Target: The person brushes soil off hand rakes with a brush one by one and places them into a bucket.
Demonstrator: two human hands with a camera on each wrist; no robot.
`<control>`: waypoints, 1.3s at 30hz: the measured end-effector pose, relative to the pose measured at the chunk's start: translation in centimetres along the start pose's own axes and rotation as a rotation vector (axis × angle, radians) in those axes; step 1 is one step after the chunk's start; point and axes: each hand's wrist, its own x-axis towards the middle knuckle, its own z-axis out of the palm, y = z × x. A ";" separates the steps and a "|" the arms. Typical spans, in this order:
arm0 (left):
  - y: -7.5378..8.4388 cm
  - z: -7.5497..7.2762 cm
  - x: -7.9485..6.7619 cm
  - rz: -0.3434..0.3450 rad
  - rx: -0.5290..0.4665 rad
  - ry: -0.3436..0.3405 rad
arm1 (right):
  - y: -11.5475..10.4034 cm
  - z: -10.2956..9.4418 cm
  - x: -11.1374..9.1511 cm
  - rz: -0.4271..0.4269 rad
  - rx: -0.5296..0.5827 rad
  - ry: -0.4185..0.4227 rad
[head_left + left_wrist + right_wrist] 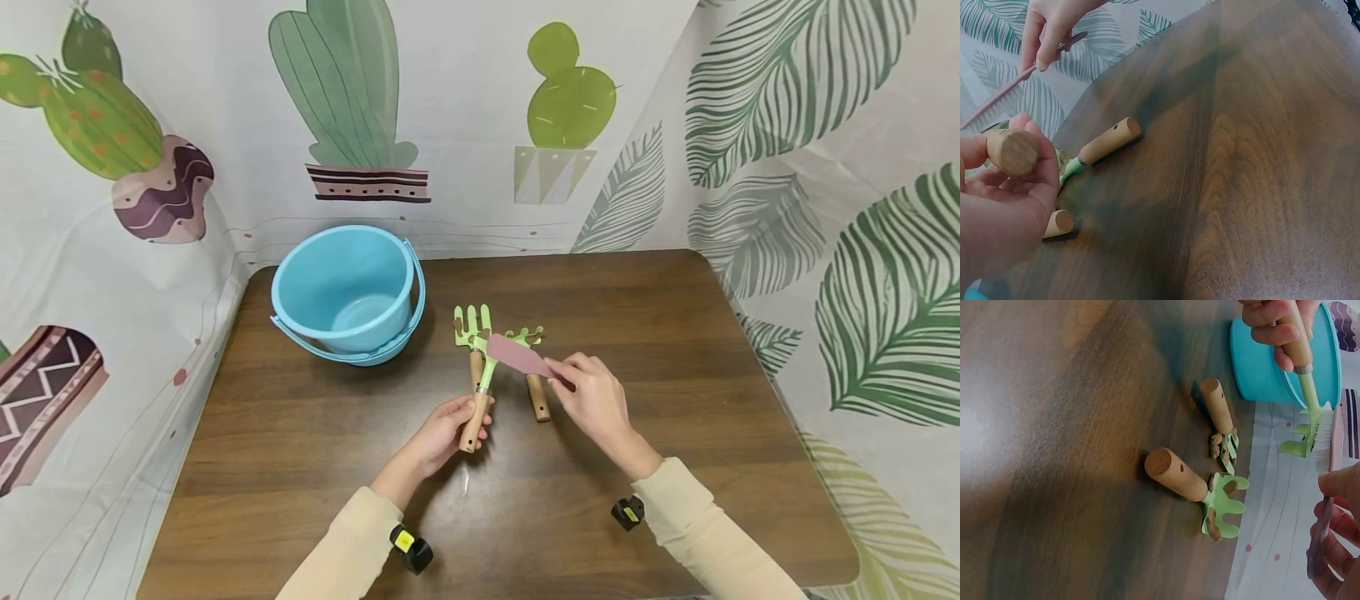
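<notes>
The left arm (345, 542) and the right arm (712, 525), both in pale sleeves, reach forward and slant inward towards each other. The left hand (442, 429) grips with its thumb on top and its fingers curled beneath. The right hand (596, 397), slightly farther forward, pinches between thumb and bent fingers, its back turned upward. The two hands are near each other, not touching
</notes>
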 end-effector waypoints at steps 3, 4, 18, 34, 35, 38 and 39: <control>0.0 0.0 -0.1 0.007 0.008 0.002 | 0.3 -0.2 -0.1 0.008 -0.006 0.004; 0.0 0.0 -0.1 0.008 0.010 0.003 | 0.4 -0.2 -0.1 0.010 -0.009 0.004; 0.2 -0.2 -0.4 0.005 0.035 0.014 | 0.8 -0.6 -0.4 0.033 -0.019 0.000; 0.5 -0.6 -0.6 0.008 0.050 0.043 | 0.7 -0.4 -0.1 0.081 0.070 0.027; 0.5 -0.6 -0.6 0.005 0.050 0.041 | 0.5 -0.4 0.0 0.080 0.080 0.025; 0.4 -0.5 -0.5 -0.001 0.054 0.031 | -0.1 -0.2 0.2 0.066 0.100 0.013; 0.3 -0.4 -0.5 -0.002 0.055 0.026 | -0.3 -0.2 0.3 0.058 0.104 0.007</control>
